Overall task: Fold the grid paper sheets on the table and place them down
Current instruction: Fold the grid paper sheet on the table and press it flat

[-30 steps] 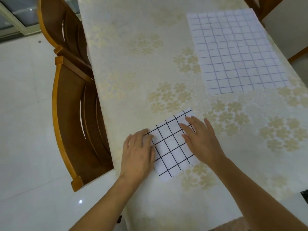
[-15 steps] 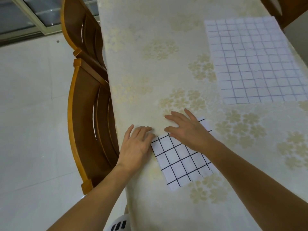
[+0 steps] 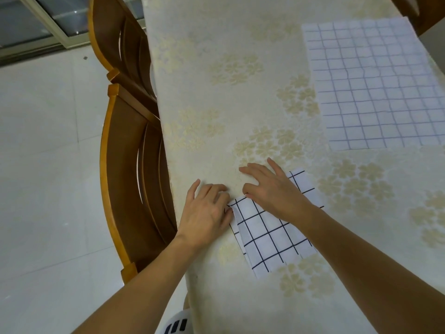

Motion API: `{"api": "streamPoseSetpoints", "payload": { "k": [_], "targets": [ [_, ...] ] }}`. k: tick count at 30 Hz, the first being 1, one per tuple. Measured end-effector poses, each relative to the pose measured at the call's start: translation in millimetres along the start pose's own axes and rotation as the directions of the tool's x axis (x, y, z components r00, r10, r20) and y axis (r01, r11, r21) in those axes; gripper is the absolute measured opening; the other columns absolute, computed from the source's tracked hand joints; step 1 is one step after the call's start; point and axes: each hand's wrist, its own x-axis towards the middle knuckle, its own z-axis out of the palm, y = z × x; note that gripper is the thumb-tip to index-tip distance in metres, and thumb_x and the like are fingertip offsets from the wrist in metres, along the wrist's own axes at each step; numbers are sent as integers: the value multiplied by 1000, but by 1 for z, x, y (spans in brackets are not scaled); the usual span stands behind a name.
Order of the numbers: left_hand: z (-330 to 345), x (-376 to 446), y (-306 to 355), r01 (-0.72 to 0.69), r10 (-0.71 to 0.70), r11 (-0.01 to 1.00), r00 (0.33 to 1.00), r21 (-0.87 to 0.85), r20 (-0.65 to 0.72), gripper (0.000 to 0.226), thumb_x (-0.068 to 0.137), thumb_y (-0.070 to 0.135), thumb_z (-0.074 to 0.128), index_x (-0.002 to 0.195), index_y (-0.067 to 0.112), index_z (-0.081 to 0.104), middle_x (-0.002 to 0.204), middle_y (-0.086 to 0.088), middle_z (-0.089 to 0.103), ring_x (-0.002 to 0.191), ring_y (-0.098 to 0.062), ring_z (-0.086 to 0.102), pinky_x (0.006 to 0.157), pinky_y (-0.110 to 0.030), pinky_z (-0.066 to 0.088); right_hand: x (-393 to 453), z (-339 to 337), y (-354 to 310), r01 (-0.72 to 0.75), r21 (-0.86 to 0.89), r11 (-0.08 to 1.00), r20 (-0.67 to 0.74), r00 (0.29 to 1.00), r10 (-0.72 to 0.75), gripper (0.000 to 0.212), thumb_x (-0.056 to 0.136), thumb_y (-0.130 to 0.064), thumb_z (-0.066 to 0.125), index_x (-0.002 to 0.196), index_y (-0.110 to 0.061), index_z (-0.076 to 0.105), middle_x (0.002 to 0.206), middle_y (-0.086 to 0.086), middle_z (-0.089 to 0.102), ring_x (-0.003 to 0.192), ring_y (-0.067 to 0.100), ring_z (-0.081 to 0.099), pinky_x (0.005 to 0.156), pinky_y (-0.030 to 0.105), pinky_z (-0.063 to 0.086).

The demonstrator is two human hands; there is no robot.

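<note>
A folded white sheet with bold black grid lines [image 3: 269, 235] lies near the table's left edge. My left hand [image 3: 207, 213] pinches its left edge, and a narrow flap there is lifted from the layer below. My right hand [image 3: 272, 189] lies flat on the sheet's upper part with fingers spread, pressing it down and hiding that part. A larger unfolded sheet with thin blue grid lines [image 3: 375, 85] lies flat at the far right of the table, apart from both hands.
The table [image 3: 216, 104] wears a cream cloth with pale gold flowers. Two wooden chairs [image 3: 130, 179] stand tucked against its left side. White tiled floor [image 3: 43, 165] lies to the left, with a window frame at the top left.
My right hand slid from the sheet's right side to its upper left. My left hand shifted to the left edge and now pinches up a flap there.
</note>
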Motion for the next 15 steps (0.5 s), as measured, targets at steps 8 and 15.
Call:
{"api": "streamPoseSetpoints", "payload": {
  "k": [8, 15],
  "targets": [
    [3, -3, -1, 64, -64, 998, 998, -7, -28, 12, 89, 26, 56, 96, 19, 62, 107, 3, 65, 101, -21, 60, 113, -49, 31, -1, -3, -1, -31, -20, 999, -27, 999, 30, 23, 79, -9, 77, 90, -18, 60, 145, 13, 48, 137, 32, 41, 112, 65, 24],
    [2, -13, 2, 179, -185, 976, 982, -128, -39, 19, 95, 29, 47, 107, 18, 58, 116, 2, 59, 108, -19, 55, 107, -47, 35, -2, -1, -2, -98, 14, 995, -27, 995, 98, 13, 84, -18, 75, 91, -18, 64, 143, 12, 51, 135, 31, 45, 112, 64, 26]
  ]
}}
